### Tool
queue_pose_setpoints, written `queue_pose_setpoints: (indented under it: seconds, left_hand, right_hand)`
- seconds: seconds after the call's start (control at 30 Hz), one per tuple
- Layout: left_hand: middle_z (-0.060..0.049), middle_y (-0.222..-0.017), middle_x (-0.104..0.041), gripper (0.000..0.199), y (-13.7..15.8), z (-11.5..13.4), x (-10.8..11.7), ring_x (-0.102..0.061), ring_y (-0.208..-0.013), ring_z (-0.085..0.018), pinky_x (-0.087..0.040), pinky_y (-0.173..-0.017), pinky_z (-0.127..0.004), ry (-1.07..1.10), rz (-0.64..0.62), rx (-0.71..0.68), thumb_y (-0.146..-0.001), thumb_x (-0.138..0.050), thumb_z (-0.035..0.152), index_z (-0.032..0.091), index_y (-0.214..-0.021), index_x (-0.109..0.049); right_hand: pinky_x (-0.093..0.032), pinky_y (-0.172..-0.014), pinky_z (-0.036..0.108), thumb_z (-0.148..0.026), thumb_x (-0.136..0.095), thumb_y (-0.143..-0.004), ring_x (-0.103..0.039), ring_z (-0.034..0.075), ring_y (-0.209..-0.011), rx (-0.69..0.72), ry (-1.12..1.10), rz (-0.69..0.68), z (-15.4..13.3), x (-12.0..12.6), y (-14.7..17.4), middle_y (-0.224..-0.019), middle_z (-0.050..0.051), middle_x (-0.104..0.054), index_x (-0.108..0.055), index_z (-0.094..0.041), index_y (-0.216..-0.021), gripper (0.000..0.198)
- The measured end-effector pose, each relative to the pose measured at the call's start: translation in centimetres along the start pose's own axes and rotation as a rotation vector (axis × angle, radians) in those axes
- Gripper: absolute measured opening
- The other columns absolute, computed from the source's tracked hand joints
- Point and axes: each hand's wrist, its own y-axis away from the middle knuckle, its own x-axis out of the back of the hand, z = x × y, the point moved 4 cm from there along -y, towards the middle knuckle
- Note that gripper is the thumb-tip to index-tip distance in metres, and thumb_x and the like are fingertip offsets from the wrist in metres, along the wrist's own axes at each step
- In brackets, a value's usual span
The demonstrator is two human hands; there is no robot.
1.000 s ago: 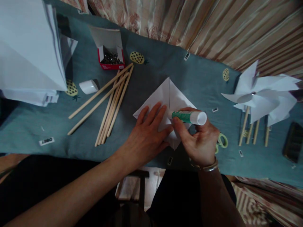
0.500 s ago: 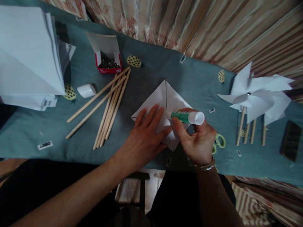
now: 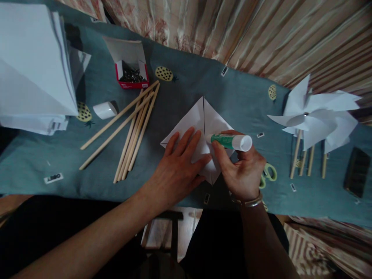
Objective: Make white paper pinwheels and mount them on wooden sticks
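A square of white paper [image 3: 193,115], cut in from its corners, lies turned like a diamond on the cloth. Across its left half my left hand [image 3: 181,166] rests flat with the fingers spread. My right hand [image 3: 242,170] grips a green and white glue stick [image 3: 228,142], tilted over so that its tip meets the paper near the middle. Part of the paper is hidden under both hands. Green-handled scissors [image 3: 269,173] lie beside my right wrist, partly covered by it.
Left of the paper lie several wooden sticks [image 3: 136,135], a white cap [image 3: 105,110] and an open red box [image 3: 132,77] of metal pins. A paper stack [image 3: 35,62] fills the far left. White paper pinwheels [image 3: 308,116] on sticks and a dark phone [image 3: 357,172] lie at right.
The glue stick has shifted very slightly to the right in my right hand. My left hand stays in place on the paper.
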Motion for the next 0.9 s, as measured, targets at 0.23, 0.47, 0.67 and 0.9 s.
queue_pose_setpoints:
  seconds: [0.23, 0.47, 0.67, 0.9]
  left_hand:
    - [-0.019, -0.156, -0.035, 0.055, -0.05, 0.05, 0.13, -0.026, -0.147, -0.041, -0.025, -0.115, -0.065, 0.001, -0.003, -0.002, -0.080, -0.075, 0.038, 0.023, -0.129, -0.057]
    - [-0.018, -0.155, -0.036, 0.058, 0.03, -0.01, -0.13, -0.027, -0.147, -0.041, -0.026, -0.115, -0.065, -0.010, 0.026, -0.007, -0.079, -0.077, 0.040, 0.024, -0.130, -0.056]
    - [-0.018, -0.156, -0.035, 0.054, 0.08, 0.04, 0.01, -0.026, -0.147, -0.040, -0.025, -0.116, -0.064, -0.007, 0.021, -0.009, -0.081, -0.074, 0.037, 0.023, -0.130, -0.056]
    - [-0.018, -0.157, -0.034, 0.052, 0.08, 0.00, -0.16, -0.024, -0.148, -0.040, -0.025, -0.115, -0.064, -0.008, 0.030, -0.009, -0.082, -0.073, 0.038, 0.024, -0.129, -0.057]
  right_hand:
    - [-0.059, -0.080, 0.035, -0.032, -0.067, -0.087, -0.073, 0.021, -0.088, 0.001, 0.001, -0.003, -0.05, 0.08, -0.10, -0.095, 0.005, -0.077, -0.069, -0.018, -0.100, 0.019]
    - [-0.059, -0.079, 0.037, -0.031, -0.066, -0.087, -0.073, 0.022, -0.087, 0.011, 0.017, -0.024, -0.05, 0.22, -0.29, -0.094, 0.005, -0.077, -0.068, -0.019, -0.100, 0.018]
    - [-0.059, -0.078, 0.038, -0.033, -0.066, -0.087, -0.073, 0.022, -0.087, -0.032, 0.006, -0.023, 0.07, 0.08, -0.20, -0.094, 0.006, -0.077, -0.068, -0.019, -0.099, 0.019]
    - [-0.059, -0.080, 0.038, -0.037, -0.066, -0.087, -0.074, 0.023, -0.088, -0.051, -0.003, -0.023, 0.13, -0.11, -0.18, -0.095, 0.006, -0.077, -0.068, -0.020, -0.100, 0.021]
